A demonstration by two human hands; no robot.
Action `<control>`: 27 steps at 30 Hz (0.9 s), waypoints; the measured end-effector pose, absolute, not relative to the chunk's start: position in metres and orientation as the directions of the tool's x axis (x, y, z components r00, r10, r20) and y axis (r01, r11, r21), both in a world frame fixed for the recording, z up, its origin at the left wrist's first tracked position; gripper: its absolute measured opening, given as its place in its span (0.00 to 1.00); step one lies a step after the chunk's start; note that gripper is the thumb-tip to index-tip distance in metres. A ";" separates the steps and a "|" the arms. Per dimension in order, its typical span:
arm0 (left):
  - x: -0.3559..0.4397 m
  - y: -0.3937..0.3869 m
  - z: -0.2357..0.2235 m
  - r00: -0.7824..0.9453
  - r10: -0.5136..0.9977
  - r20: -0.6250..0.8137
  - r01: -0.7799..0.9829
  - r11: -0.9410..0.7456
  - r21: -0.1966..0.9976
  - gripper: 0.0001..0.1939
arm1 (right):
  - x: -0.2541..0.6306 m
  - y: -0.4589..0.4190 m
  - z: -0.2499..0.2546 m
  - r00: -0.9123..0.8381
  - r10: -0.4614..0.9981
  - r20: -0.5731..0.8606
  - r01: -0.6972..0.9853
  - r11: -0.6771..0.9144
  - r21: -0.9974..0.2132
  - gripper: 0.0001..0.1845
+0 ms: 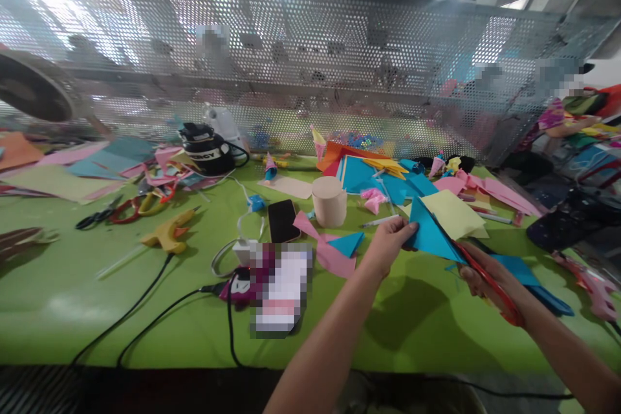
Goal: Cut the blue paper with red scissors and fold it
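My left hand point(388, 242) pinches the left edge of a folded blue paper piece point(429, 236) and holds it above the green table point(97, 291). My right hand point(485, 278) grips red-handled scissors point(490, 284), whose blades reach into the lower right edge of the blue paper. A yellow sheet point(453, 213) lies just behind the blue piece. More blue paper point(533, 281) sits under my right wrist.
A pink cylinder point(328, 200), a black phone point(283, 220), pink and blue scraps point(334, 252), a yellow glue gun point(169, 233), spare scissors point(101, 215), cables point(155, 310) and coloured paper piles point(369, 171) crowd the table. A perforated metal screen point(310, 77) stands behind. Another person's arm point(567, 124) shows far right.
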State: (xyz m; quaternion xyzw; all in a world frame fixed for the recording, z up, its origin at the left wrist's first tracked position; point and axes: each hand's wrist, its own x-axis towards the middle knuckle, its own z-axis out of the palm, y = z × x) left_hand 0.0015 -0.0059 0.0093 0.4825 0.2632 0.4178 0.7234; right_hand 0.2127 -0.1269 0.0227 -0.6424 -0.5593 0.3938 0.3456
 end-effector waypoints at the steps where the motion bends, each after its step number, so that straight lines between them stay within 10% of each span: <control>1: 0.002 -0.006 0.009 0.513 0.858 0.024 -0.354 0.186 0.917 0.30 | 0.213 -0.127 0.022 0.063 0.990 -0.124 0.431 -0.139 -0.892 0.44; 27: 0.003 -0.011 0.011 0.590 0.807 0.020 -0.354 0.236 0.905 0.30 | 0.211 -0.121 0.020 0.099 0.993 -0.061 0.396 -0.096 -0.913 0.44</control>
